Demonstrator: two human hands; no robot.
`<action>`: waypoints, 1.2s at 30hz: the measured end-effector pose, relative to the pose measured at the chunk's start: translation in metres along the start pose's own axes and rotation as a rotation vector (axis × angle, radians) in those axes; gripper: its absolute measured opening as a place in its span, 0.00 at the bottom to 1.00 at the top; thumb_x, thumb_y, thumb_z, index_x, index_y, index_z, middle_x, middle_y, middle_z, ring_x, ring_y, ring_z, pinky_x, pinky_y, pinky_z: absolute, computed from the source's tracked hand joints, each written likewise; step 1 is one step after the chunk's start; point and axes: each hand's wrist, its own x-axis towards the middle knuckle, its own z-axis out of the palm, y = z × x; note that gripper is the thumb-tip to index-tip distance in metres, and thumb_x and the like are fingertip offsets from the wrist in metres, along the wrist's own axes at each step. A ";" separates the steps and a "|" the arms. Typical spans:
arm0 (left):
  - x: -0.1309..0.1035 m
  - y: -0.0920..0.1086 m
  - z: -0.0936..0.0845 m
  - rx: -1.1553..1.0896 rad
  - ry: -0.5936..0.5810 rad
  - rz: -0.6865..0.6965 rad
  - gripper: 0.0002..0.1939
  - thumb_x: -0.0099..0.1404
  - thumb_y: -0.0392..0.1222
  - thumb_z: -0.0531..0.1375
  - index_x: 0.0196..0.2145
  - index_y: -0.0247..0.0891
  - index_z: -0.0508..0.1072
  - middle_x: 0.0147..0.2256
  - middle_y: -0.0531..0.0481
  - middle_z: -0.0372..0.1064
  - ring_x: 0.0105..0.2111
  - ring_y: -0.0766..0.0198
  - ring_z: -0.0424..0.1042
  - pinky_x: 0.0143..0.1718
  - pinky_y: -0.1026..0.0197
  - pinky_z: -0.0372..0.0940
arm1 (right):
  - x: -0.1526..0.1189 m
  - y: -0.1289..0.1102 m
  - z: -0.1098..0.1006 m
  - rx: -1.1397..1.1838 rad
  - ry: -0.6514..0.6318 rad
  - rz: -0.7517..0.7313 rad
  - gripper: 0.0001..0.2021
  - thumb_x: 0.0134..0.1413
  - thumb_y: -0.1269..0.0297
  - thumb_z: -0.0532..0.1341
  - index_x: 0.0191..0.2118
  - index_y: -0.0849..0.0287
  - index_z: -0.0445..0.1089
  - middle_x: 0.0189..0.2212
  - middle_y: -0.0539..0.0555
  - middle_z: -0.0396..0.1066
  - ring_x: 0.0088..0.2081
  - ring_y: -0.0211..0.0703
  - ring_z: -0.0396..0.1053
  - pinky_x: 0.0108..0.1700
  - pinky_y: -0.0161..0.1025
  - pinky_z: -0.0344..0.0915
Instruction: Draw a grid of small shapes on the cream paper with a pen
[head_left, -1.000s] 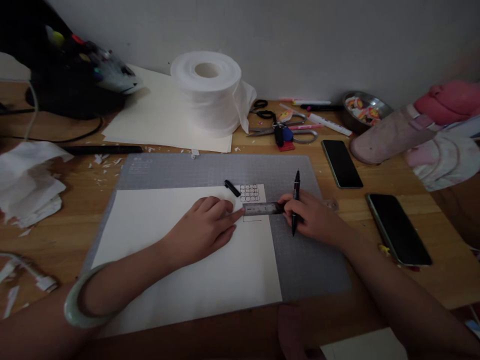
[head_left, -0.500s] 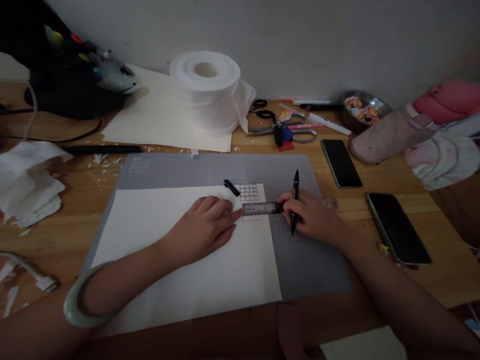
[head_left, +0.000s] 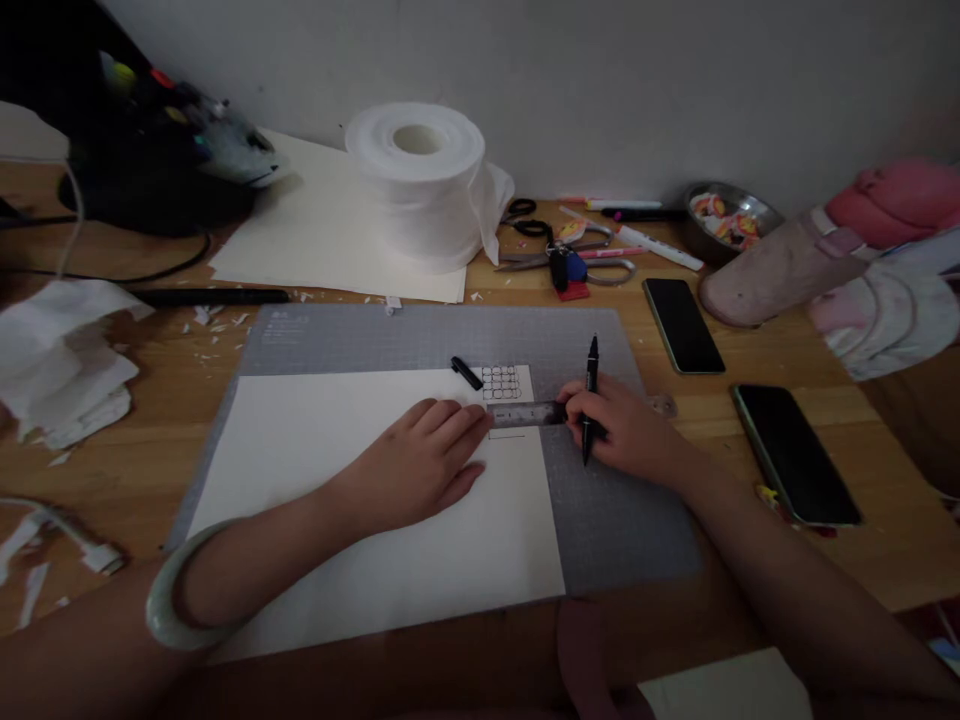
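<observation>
Ruler [head_left: 521,414], just right of frame centre, lies across the paper [head_left: 450,570]; judged thin, stiff, slippery, best held by its edges. Left hand [head_left: 420,465], flattened, meets its left end; right hand [head_left: 619,425] grips the pen [head_left: 592,372], fingertips on the ruler

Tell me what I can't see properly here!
Head view: part of the ruler, hidden by the right hand.
Head view: the ruler's markings, too small and dim.
Head view: the pink lid, cut off by the right edge.
Head view: corner writing on the cutting mat, blurred.
</observation>
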 end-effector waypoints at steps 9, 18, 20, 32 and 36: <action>0.000 -0.002 0.001 -0.019 0.033 0.004 0.20 0.69 0.42 0.50 0.55 0.30 0.63 0.51 0.40 0.64 0.45 0.53 0.63 0.47 0.51 0.62 | -0.003 0.004 0.004 -0.050 0.015 -0.041 0.09 0.48 0.78 0.56 0.33 0.56 0.63 0.42 0.56 0.68 0.43 0.46 0.65 0.45 0.42 0.61; -0.001 -0.002 0.001 -0.038 0.034 -0.007 0.20 0.68 0.42 0.51 0.55 0.30 0.64 0.51 0.40 0.64 0.45 0.53 0.62 0.47 0.51 0.61 | -0.004 0.005 0.005 -0.062 0.026 -0.049 0.08 0.48 0.78 0.56 0.33 0.57 0.64 0.42 0.56 0.70 0.42 0.46 0.65 0.45 0.42 0.61; -0.001 -0.002 0.001 -0.036 0.029 -0.006 0.20 0.69 0.42 0.50 0.55 0.29 0.63 0.51 0.40 0.64 0.44 0.53 0.62 0.47 0.51 0.60 | -0.004 0.004 0.005 -0.063 0.021 -0.048 0.08 0.48 0.78 0.56 0.33 0.57 0.65 0.42 0.57 0.70 0.43 0.46 0.66 0.45 0.43 0.61; -0.002 -0.002 0.002 -0.041 0.023 -0.005 0.22 0.69 0.42 0.49 0.58 0.30 0.60 0.52 0.40 0.63 0.46 0.52 0.61 0.48 0.50 0.59 | -0.004 0.004 0.005 -0.085 0.031 -0.064 0.09 0.48 0.78 0.56 0.33 0.57 0.65 0.42 0.56 0.70 0.43 0.46 0.66 0.45 0.43 0.62; -0.003 -0.004 0.001 -0.047 0.005 0.045 0.22 0.70 0.41 0.48 0.58 0.31 0.59 0.56 0.42 0.60 0.47 0.53 0.61 0.49 0.50 0.58 | -0.004 0.004 0.005 -0.100 0.024 -0.060 0.08 0.50 0.77 0.56 0.34 0.57 0.65 0.43 0.57 0.70 0.42 0.46 0.66 0.45 0.43 0.62</action>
